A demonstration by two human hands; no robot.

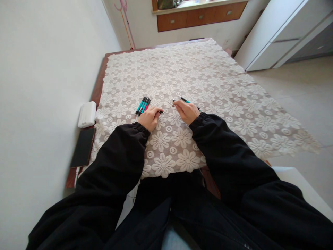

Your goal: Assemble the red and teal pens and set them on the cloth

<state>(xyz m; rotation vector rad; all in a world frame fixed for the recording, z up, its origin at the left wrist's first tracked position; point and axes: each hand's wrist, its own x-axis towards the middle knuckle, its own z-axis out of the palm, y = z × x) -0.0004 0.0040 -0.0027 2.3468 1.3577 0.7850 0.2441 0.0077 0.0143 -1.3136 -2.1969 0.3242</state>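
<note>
several teal pens [143,105] lie beside the left hand [150,117], pinching a small dark cap [161,112]; right hand [186,111] grips a teal pen [185,100] angled left-away.

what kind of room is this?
Likely a room in a home: a table under a lace floral tablecloth, wooden drawers by the far wall, and a white cabinet to the right.

Both hands rest on a table [96,91] under a white lace cloth [213,83]. Right hand [187,111] grips a teal pen [185,100]; left hand [150,117] pinches a small dark piece [160,112]. Bundle of teal pens [143,105] just beyond left hand; white box [87,114] and black slab [83,147] at table's left edge.
</note>
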